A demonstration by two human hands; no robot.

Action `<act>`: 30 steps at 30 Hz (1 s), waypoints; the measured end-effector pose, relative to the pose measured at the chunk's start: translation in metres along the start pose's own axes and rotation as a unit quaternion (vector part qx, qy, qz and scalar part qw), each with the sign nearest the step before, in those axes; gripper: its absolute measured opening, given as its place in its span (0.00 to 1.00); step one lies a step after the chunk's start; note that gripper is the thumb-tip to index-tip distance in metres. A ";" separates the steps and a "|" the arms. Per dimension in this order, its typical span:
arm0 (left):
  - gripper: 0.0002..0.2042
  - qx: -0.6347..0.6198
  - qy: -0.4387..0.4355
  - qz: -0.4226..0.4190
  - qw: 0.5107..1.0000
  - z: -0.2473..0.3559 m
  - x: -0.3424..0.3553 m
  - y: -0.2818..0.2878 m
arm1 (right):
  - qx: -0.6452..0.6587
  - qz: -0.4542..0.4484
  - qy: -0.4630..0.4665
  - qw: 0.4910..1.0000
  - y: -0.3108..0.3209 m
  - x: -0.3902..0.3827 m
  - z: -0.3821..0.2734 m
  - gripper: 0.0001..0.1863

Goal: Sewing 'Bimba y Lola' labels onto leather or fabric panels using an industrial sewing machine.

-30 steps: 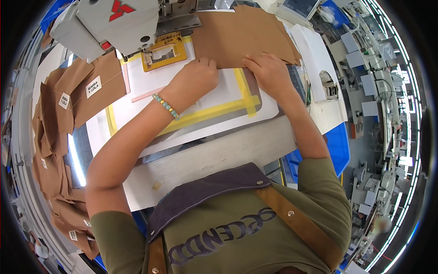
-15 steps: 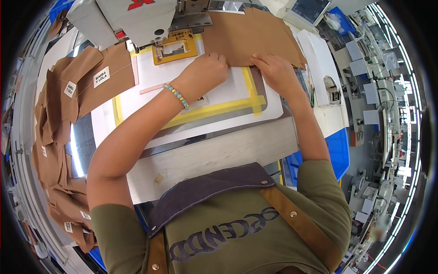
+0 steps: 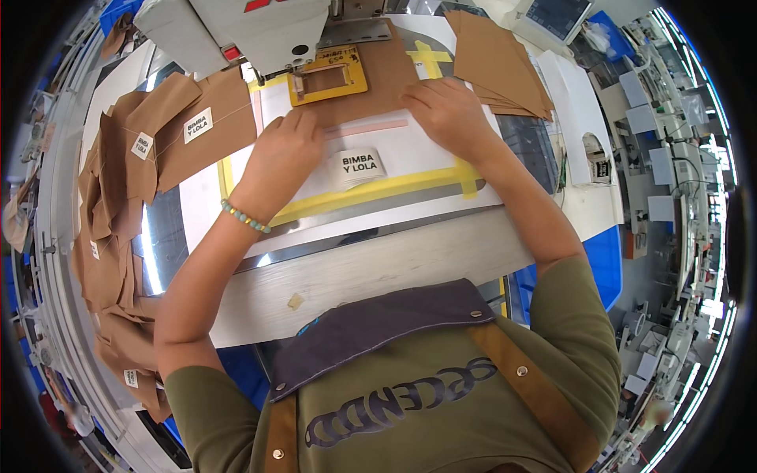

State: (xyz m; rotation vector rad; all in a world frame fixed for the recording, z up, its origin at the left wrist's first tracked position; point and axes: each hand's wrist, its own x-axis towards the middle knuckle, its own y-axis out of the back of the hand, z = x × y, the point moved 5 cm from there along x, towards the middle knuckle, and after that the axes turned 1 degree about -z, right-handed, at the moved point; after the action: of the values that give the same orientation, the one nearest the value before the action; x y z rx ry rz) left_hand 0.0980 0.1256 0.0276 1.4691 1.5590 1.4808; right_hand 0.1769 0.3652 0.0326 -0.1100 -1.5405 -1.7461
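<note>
A single brown fabric panel (image 3: 384,88) lies on the white template under the sewing machine's yellow clamp frame (image 3: 303,96). My right hand (image 3: 443,117) pinches its near right edge, fingers closed. My left hand (image 3: 289,154) is at its near left corner, fingers curled closed on the edge, with the fingertips partly hidden. Just in front of the panel runs a pink guide strip (image 3: 371,128). A small stack of white printed labels (image 3: 359,164) sits between my forearms on the template, near its yellow tape (image 3: 331,206).
The white sewing machine head (image 3: 236,35) stands over the far side. More brown panels (image 3: 505,67) are piled at the far right. Joined, labelled brown panels (image 3: 201,130) trail over the left edge. A control screen (image 3: 554,17) and a blue bin (image 3: 603,268) are at right.
One brown panel has been moved left off the pile and under the yellow frame. Both hands moved left, my left one also nearer me, uncovering the label stack.
</note>
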 end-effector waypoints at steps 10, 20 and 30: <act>0.25 -0.130 0.120 0.025 0.984 -0.030 -0.063 0.007 | 0.113 -0.209 -0.115 0.965 -0.004 -0.008 -0.010 0.32; 0.25 -0.194 0.152 -0.001 0.969 -0.029 -0.072 0.001 | 0.135 -0.235 -0.129 0.954 -0.008 -0.020 -0.018 0.36; 0.31 -0.204 0.167 0.013 0.965 -0.031 -0.070 0.004 | 0.166 -0.236 -0.121 0.950 -0.006 -0.023 -0.017 0.37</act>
State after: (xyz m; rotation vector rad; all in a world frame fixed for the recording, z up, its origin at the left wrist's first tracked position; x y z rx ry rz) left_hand 0.0902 0.0502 0.0186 1.0464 1.3040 2.0023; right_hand 0.1961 0.3614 0.0109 0.2420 -2.1573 -1.8466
